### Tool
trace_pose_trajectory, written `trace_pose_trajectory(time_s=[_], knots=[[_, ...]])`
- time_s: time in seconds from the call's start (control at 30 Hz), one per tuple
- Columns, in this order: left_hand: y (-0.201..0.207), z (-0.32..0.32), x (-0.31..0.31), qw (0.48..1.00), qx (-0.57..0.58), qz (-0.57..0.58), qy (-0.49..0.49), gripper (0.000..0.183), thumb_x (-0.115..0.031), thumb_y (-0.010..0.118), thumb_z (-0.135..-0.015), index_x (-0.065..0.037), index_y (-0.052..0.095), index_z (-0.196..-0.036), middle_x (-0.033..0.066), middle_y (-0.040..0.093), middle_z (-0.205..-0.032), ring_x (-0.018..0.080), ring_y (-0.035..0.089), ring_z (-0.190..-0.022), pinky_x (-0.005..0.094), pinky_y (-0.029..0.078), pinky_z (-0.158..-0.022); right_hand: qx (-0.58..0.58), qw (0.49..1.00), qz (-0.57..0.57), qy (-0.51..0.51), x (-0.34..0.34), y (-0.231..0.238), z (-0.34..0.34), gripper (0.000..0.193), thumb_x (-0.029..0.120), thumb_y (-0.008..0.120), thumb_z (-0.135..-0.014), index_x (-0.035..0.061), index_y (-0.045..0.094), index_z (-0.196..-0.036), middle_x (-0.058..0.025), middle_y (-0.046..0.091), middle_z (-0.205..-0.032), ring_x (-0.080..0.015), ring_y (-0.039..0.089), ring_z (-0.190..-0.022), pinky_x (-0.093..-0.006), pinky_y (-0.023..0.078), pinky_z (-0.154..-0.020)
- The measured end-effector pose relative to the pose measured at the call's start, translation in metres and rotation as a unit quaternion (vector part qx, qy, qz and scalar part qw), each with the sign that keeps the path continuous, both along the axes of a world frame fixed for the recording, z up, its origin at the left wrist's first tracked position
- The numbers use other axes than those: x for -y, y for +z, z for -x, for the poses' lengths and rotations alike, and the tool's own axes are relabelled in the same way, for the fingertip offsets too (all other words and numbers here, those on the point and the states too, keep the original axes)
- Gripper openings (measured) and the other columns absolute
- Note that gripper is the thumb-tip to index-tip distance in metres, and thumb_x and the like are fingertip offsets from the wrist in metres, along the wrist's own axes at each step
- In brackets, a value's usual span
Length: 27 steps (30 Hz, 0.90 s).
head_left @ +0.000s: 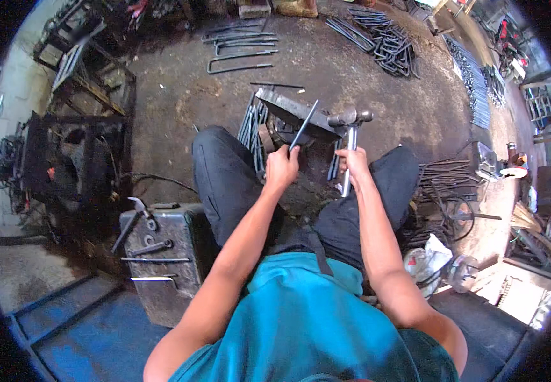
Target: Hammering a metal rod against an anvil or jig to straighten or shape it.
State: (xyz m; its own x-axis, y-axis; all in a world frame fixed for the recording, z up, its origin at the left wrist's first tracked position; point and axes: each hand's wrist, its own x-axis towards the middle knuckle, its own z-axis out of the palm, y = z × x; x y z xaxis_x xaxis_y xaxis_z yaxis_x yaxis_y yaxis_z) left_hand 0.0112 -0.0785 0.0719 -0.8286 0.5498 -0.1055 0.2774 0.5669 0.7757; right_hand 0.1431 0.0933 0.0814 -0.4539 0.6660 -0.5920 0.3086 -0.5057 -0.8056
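Note:
Between my knees stands a metal anvil block (288,107) with a long flat top. My left hand (282,164) is closed round a thin metal rod (304,125), which slants up and to the right across the block. In my right hand (354,162) is a ball-peen hammer (350,118), gripped by its pale handle. The hammer's head is raised near the right end of the block, apart from the rod. Straight rods (250,130) lean in a bundle at the left of the block. Part of the block's base is hidden by my hands.
Bent U-shaped rods (242,60) lie in a row on the floor ahead, with a heap of bent rods (390,48) at the far right. A metal box (189,280) at my left carries a claw hammer (138,205) and wrenches. More rods (447,178) lie right of my knee.

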Motion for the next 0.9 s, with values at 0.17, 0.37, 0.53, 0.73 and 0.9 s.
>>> trace_pose_trajectory(time_s=[0.17,0.37,0.53,0.73,0.9], knots=[[0.039,0.001,-0.002,0.992,-0.049,-0.111,0.020,0.034,-0.028,0.062,-0.089,0.005,0.060,-0.083,0.0190,0.056,-0.058,0.0286,0.058,-0.053,0.0404,0.043,-0.054,-0.070,0.981,0.179,-0.023,-0.001,-0.012,0.009,0.024,0.007,0.065,-0.078,0.0106,0.042,-0.073,0.0005,0.039,-0.055,-0.0115,0.040,-0.041,-0.0327,0.033,-0.039],[0.083,-0.003,0.011,0.991,-0.042,-0.125,0.037,0.030,-0.022,0.065,-0.086,0.008,0.063,-0.088,0.0113,0.062,-0.066,0.0084,0.053,-0.065,0.0316,0.046,-0.061,-0.037,0.989,0.139,-0.036,0.004,-0.042,0.026,0.015,0.012,0.066,-0.079,0.0050,0.053,-0.081,-0.0035,0.049,-0.060,-0.0168,0.049,-0.044,-0.0364,0.045,-0.042],[0.100,-0.008,0.007,0.984,-0.013,-0.165,0.060,0.027,-0.022,0.063,-0.089,0.005,0.063,-0.085,0.0094,0.061,-0.061,0.0124,0.057,-0.057,0.0310,0.045,-0.055,0.004,0.993,0.114,-0.030,0.006,-0.056,0.035,0.017,0.014,0.066,-0.082,0.0032,0.052,-0.082,-0.0059,0.052,-0.062,-0.0190,0.054,-0.049,-0.0359,0.049,-0.043],[0.101,-0.009,-0.001,0.979,-0.034,-0.192,0.056,0.026,-0.020,0.064,-0.089,0.005,0.060,-0.083,0.0077,0.059,-0.063,0.0113,0.053,-0.058,0.0298,0.044,-0.057,0.013,0.995,0.101,-0.016,0.002,-0.060,0.032,0.023,0.018,0.066,-0.085,0.0006,0.052,-0.089,-0.0073,0.054,-0.068,-0.0187,0.054,-0.051,-0.0354,0.047,-0.044],[0.105,-0.011,-0.005,0.972,-0.010,-0.230,0.057,0.023,-0.015,0.068,-0.087,0.006,0.059,-0.082,0.0009,0.055,-0.062,0.0064,0.047,-0.058,0.0259,0.041,-0.054,0.006,0.997,0.080,-0.001,-0.001,-0.054,0.027,0.030,0.031,0.063,-0.090,0.0033,0.052,-0.087,-0.0057,0.054,-0.068,-0.0177,0.053,-0.054,-0.0344,0.046,-0.048]])
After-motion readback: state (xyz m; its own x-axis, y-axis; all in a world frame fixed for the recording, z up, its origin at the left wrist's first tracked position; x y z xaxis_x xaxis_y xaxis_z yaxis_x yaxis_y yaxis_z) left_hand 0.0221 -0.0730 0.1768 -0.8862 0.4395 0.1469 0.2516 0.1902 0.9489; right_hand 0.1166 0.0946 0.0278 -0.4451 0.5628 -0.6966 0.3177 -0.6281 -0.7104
